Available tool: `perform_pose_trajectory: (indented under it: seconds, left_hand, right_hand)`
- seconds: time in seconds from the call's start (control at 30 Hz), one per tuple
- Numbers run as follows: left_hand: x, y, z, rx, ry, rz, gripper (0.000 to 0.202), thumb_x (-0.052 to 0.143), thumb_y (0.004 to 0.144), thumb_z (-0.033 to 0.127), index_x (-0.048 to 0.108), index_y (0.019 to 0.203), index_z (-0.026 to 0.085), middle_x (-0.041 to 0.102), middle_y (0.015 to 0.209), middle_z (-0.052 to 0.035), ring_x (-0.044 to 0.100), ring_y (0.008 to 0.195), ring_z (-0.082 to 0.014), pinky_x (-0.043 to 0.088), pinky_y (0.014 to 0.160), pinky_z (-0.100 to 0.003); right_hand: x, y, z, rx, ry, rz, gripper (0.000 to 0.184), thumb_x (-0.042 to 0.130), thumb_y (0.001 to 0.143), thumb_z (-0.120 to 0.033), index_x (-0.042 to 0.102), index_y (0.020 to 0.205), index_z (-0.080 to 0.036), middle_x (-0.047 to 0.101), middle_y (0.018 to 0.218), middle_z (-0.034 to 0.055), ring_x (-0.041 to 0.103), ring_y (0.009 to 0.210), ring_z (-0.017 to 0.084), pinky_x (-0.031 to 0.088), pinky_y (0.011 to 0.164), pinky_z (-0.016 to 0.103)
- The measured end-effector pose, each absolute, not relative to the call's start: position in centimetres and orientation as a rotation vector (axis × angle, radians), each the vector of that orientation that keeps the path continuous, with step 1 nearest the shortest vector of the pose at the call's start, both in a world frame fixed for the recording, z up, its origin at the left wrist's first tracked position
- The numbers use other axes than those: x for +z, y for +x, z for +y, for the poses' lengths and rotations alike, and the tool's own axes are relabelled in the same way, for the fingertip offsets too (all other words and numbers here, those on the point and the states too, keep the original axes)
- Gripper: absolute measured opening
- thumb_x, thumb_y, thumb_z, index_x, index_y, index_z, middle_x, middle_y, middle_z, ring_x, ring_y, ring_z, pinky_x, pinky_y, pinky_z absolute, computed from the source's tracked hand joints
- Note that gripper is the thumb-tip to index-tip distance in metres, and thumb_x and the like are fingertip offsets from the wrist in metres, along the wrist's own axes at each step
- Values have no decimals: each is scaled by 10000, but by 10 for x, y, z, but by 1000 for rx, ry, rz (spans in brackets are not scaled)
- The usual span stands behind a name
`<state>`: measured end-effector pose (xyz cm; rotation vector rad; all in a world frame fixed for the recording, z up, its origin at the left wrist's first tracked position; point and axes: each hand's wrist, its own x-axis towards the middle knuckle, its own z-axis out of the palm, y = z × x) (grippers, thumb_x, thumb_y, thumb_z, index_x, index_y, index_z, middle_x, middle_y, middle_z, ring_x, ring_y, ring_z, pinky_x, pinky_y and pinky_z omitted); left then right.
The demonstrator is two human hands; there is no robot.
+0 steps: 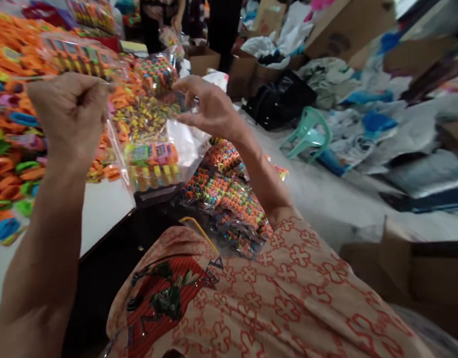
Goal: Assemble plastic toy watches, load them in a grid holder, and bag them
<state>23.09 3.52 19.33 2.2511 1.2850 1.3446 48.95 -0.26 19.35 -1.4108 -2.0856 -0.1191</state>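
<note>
My left hand (70, 107) is closed in a fist, gripping the edge of a clear plastic bag (117, 154) that stretches down from it. My right hand (214, 109) is raised beside the bag with its thumb and fingers curved and apart; nothing shows clearly between them. Between and below my hands, a row of toy watches (152, 154) in green, orange and pink lies under clear plastic, with yellow parts beneath. Behind it are many small yellow pieces (143, 119). White, shiny plastic (180, 144) lies just under my right hand.
Loose, mostly orange toy watches (13, 124) are heaped on the white table (102, 211) at left. Filled bags of colourful pieces (229, 199) lie low beside me. Right of these stand a green plastic chair (311, 132), a black bag (281, 99) and cardboard boxes (408, 263). Another person (160, 20) stands behind.
</note>
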Motion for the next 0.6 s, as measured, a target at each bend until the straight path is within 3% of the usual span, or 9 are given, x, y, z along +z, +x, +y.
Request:
perform_pose_trajectory:
  seconds: [0.1,0.2,0.3,0.4,0.5,0.6]
  left_hand:
    - [184,277,25,1362,2358,916,424,479,922,389,763,948,75,550,700,21,566,677,-86,411,709,-266]
    - [163,307,18,1296,2372,767,373,536,946,422,781,983,143,590,686,29,536,641,-86,424,667,-240]
    - [129,315,18,1184,2287,841,377,563,929,474,777,986,168,608,649,33,499,574,-87,407,586,-233]
    - [84,315,19,994,2073,923,459,583,890,532,764,1070,150,644,659,15,516,541,-104,431,548,-232]
    - [30,320,17,653,1793,985,623,576,904,639,687,1284,158,716,792,-36,604,590,-145,466,532,-234]
    - [-27,338,20,370,1354,1080,751,417,989,696,463,1547,195,750,1018,-126,646,557,-167,443,461,-244]
  right_hand:
    - [182,501,-21,-124,-1579,-2172,549,442,1013,-512,762,789,-126,759,1199,30,620,1234,208,471,868,341]
    - [163,508,-25,-1,-1821,-2241,301,637,972,-371,757,995,-96,755,1091,56,659,1121,215,468,917,347]
    - [136,524,-20,115,-1945,-2182,306,529,1028,-270,741,927,-74,737,974,59,648,985,175,434,841,281]
    - [103,542,-12,130,-2024,-2071,363,459,1069,-276,739,916,-101,732,948,58,627,913,154,381,757,245]
    - [64,548,-3,93,-2133,-1940,388,430,1095,-338,742,974,-142,737,941,69,635,895,167,339,717,254]
    - [16,539,4,84,-2165,-1862,361,421,1096,-317,745,1047,-167,754,969,87,655,914,179,344,738,264]
